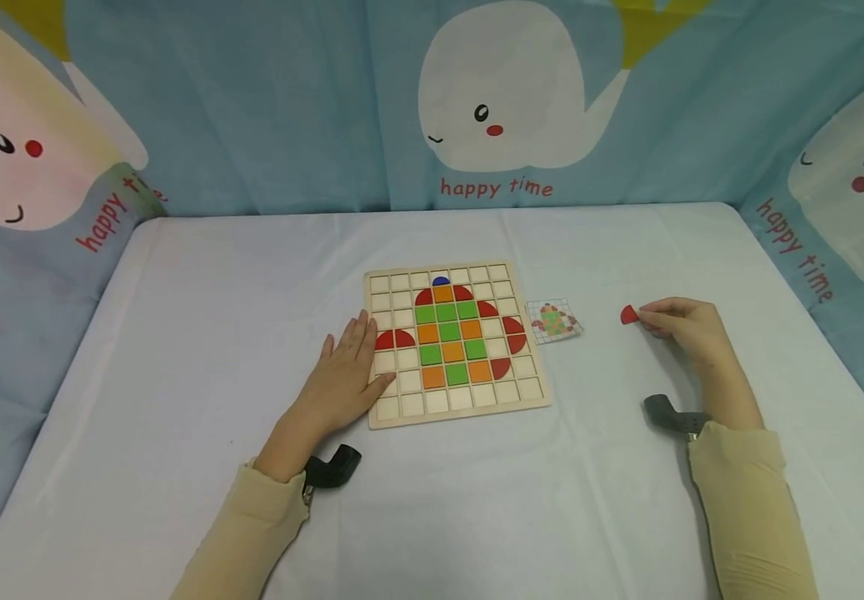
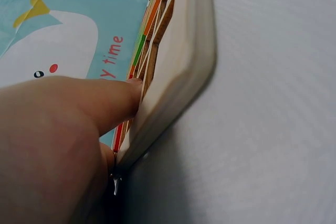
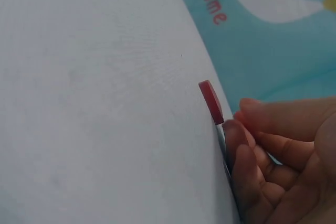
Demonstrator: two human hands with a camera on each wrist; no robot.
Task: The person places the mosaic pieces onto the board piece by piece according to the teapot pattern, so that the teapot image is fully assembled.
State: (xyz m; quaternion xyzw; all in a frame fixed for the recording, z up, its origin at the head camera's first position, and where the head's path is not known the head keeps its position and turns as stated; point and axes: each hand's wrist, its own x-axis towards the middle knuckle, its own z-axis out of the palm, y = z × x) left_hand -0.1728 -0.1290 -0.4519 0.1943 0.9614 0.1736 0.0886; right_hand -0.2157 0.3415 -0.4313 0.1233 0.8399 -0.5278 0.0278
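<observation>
Between thumb and fingertips, my right hand (image 1: 682, 329) pinches a red quarter-circle tile (image 1: 629, 315), to the right of the board. The same red tile (image 3: 211, 102) appears edge-on in the right wrist view. My left hand (image 1: 342, 375) rests with straight fingers on the left edge of the wooden grid board (image 1: 457, 414), its thumb over the rim. In the board's cells sit green and orange squares, several red quarter-circle tiles (image 1: 516, 333) and a blue piece (image 1: 441, 282) at the top. The left wrist view shows the thumb (image 2: 118, 100) against the board's side.
A small printed pattern card (image 1: 554, 322) lies just right of the board, showing a similar coloured figure. White cloth (image 1: 476, 500) covers the table. Blue curtains (image 1: 289, 108) with whale prints stand behind and at the sides. Dark devices (image 1: 334, 467) are strapped at both wrists.
</observation>
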